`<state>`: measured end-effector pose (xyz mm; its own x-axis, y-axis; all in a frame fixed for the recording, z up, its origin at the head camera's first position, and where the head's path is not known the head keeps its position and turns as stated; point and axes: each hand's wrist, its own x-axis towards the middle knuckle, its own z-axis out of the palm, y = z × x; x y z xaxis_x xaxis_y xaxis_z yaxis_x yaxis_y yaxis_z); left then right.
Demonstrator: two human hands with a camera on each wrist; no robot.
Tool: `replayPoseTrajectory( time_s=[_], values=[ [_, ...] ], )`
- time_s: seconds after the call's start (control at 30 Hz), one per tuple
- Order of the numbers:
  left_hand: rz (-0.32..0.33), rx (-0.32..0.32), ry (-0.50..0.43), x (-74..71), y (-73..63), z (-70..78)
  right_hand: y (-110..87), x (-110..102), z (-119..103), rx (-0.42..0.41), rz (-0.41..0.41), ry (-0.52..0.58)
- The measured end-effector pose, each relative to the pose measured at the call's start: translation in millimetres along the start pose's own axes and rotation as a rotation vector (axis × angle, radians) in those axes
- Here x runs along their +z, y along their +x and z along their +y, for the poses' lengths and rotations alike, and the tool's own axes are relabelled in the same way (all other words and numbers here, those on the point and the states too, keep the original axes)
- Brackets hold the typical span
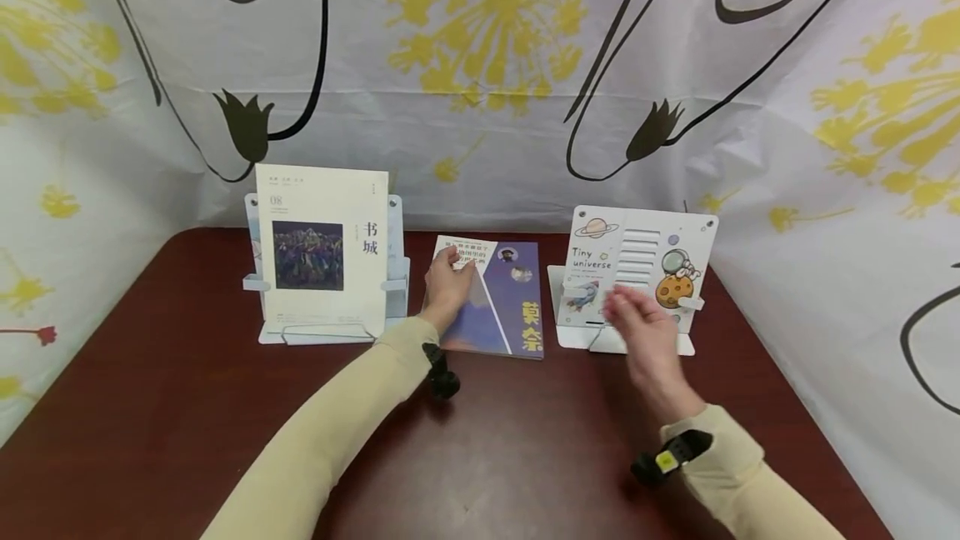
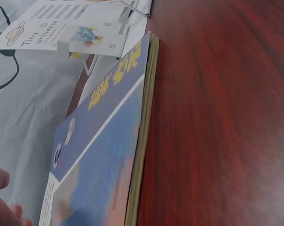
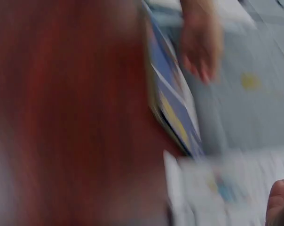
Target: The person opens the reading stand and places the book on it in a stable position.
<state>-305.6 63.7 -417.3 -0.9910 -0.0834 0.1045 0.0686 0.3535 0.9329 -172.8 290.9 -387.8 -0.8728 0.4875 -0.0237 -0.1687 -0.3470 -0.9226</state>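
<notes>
A blue-purple book (image 1: 510, 298) with yellow characters lies on the table between two book stands. Over its left part reaches my left hand (image 1: 447, 286), fingers bent loosely and holding nothing. From the right wrist view, that left hand (image 3: 201, 44) hangs above the book (image 3: 172, 89), apart from it. My right hand (image 1: 651, 344) is in front of the white "Tiny universe" book stand (image 1: 633, 273), fingers loosely curled with nothing visible in them. Whether it touches the stand cannot be told; motion blurs the right wrist view.
On the left, a cream book (image 1: 322, 248) with a dark picture stands upright in a pale blue book stand (image 1: 397, 273). Everything rests on a dark red-brown table (image 1: 480, 457). Behind and at both sides hangs a white flower-patterned cloth (image 1: 480, 148).
</notes>
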Motion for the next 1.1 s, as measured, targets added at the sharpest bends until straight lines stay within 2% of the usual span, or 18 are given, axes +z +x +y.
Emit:
replayPoseTrajectory(
  time_s=[0.13,0.23,0.3,0.43,0.6,0.87,1.03,1.1],
  values=[
    [-0.009,-0.065,0.101,-8.2,-1.3,-3.3,-13.7,26.0,26.4,0.1,-0.151,-0.212],
    [-0.025,-0.138,0.138,-12.5,-2.3,-4.9,-16.0,39.1,40.1,0.154,-0.188,-0.36],
    [-0.048,-0.187,0.165,-15.5,-3.2,-5.2,-16.1,44.7,47.0,0.179,-0.199,-0.42],
    [-0.093,-0.227,0.213,-21.1,-3.5,-5.6,-14.1,51.7,57.9,0.206,-0.196,-0.472],
    [-0.087,-0.238,0.234,-26.2,-2.6,-5.6,-9.6,56.5,65.2,0.217,-0.177,-0.507],
    [-0.031,-0.246,0.168,-26.2,-2.4,-6.3,-7.4,56.9,66.2,0.223,-0.188,-0.527],
    [-0.018,-0.261,0.108,-23.7,-8.1,-3.0,-7.5,54.3,66.4,0.226,-0.175,-0.542],
    [-0.007,-0.245,0.095,-23.3,-11.2,-0.4,-7.3,52.8,65.9,0.224,-0.17,-0.546]
  ],
)
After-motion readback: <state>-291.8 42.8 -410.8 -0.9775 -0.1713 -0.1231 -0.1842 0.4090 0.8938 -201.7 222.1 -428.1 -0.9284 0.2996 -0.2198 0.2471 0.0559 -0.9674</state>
